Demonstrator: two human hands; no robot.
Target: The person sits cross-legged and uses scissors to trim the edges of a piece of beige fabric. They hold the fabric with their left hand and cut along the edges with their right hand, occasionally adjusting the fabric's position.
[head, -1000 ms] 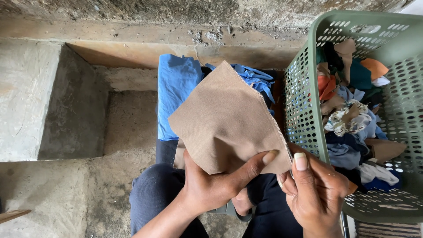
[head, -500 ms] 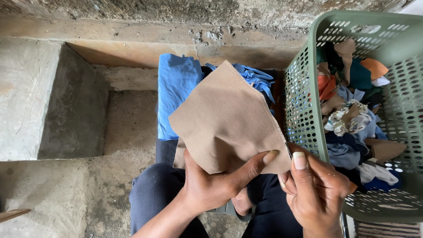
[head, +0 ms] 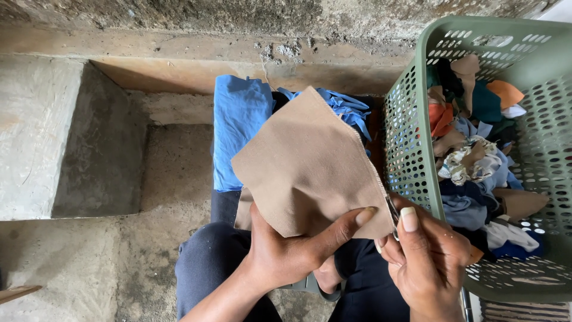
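Rough concrete floor [head: 89, 268] below; my left hand [head: 286, 256] pinches the tan cloth [head: 310, 167] mid-frame, right hand [head: 426, 256] closed on small scissors [head: 393, 217], trimming barely begun; basket [head: 417, 119] full.

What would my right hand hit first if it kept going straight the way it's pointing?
Probably the tan cloth: the right hand points up-left at its lower right edge, and already seems to touch it.
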